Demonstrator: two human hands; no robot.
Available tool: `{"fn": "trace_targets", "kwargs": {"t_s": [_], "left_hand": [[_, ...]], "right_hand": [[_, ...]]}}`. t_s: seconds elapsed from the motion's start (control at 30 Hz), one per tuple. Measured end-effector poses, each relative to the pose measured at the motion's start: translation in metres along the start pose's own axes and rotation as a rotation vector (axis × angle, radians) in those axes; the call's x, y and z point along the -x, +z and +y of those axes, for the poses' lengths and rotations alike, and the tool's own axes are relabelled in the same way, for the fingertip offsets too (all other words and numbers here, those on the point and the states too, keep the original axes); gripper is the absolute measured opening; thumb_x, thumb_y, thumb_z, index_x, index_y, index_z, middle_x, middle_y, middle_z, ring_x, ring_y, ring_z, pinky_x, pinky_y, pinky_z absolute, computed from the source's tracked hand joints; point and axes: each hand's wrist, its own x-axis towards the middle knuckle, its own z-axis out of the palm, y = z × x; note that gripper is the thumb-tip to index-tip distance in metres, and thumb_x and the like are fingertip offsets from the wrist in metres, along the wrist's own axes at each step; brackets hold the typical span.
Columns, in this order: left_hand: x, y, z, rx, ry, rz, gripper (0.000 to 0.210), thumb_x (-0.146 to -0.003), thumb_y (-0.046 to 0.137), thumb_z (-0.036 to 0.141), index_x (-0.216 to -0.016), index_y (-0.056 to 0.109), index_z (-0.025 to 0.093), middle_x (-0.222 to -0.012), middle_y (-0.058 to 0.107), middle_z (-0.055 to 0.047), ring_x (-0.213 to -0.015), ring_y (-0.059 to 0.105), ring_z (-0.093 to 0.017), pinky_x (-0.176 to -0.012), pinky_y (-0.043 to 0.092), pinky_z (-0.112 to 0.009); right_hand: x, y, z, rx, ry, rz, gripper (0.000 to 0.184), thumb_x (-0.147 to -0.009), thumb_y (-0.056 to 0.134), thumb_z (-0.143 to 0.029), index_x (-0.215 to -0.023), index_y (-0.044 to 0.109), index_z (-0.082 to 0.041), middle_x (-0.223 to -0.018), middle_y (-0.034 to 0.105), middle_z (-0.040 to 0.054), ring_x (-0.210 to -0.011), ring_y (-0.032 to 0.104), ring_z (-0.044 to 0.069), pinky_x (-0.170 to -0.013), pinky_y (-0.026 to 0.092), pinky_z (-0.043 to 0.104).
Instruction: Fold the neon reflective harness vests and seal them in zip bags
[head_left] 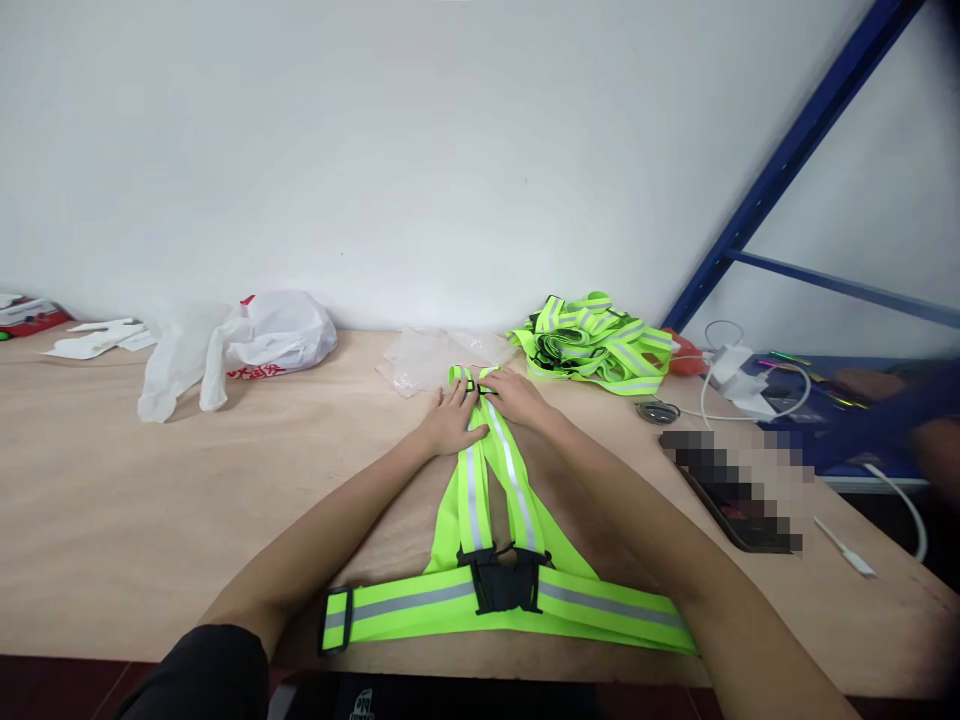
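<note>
A neon yellow-green reflective vest made of straps with silver stripes lies on the table in front of me. Its waist band runs crosswise near the table edge, with a black buckle at the middle and a black slider at the left end. My left hand rests flat on the left shoulder strap, fingers spread. At the far end of the right strap, my right hand lies over it with its fingers against a small black slider. My right forearm covers part of the waist band's right side.
A pile of similar vests sits by the wall, beside a clear plastic wrapper. White gloves and a white bag lie left. On the right are a phone, cables, chargers and a blue metal frame.
</note>
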Motion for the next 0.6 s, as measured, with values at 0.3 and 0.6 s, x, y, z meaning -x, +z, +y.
{"fn": "trace_targets", "kwargs": {"t_s": [0.3, 0.6], "left_hand": [[0.044, -0.050, 0.003, 0.168, 0.106, 0.154, 0.061, -0.101, 0.034, 0.048, -0.152, 0.036, 0.014, -0.162, 0.032, -0.015, -0.151, 0.027, -0.028, -0.123, 0.018, -0.051], [0.235, -0.097, -0.017, 0.405, -0.048, -0.167, 0.072, -0.076, 0.075, 0.055, -0.143, 0.052, 0.038, -0.143, 0.058, -0.003, -0.125, 0.059, -0.032, -0.100, 0.051, -0.041]], "right_hand": [[0.079, -0.061, -0.011, -0.155, -0.041, 0.098, 0.041, -0.095, 0.057, -0.033, -0.134, 0.060, -0.020, -0.140, 0.061, 0.0102, -0.131, 0.054, 0.027, -0.112, 0.041, 0.043], [0.288, -0.118, -0.035, -0.346, 0.453, -0.171, 0.052, -0.071, 0.077, -0.042, -0.123, 0.071, -0.035, -0.128, 0.070, 0.0029, -0.120, 0.064, 0.034, -0.105, 0.052, 0.044]]}}
